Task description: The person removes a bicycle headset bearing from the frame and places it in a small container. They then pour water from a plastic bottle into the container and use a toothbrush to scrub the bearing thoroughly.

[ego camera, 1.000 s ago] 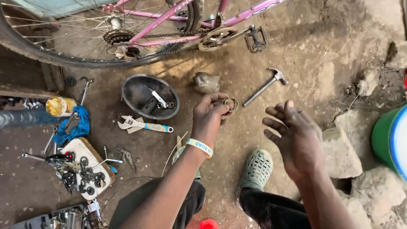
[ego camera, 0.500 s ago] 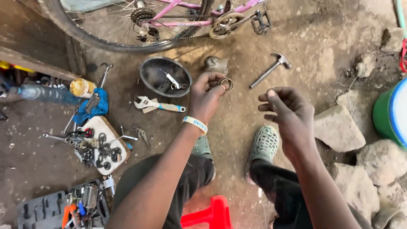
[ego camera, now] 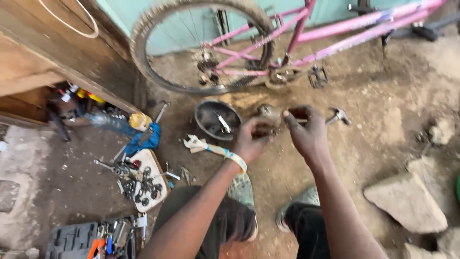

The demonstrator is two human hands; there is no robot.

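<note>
Left hand point(ego camera: 254, 139) and right hand point(ego camera: 306, 132) pinch together mid-frame, side by side. What they hold is blurred. A dark bowl point(ego camera: 211, 120) sits just to their left.

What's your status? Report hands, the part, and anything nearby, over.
Left hand and right hand raised together, fingers curled around a small part; blur hides the part and the grip. Dark bowl, wrench and hammer lie on the dirt below.
</note>
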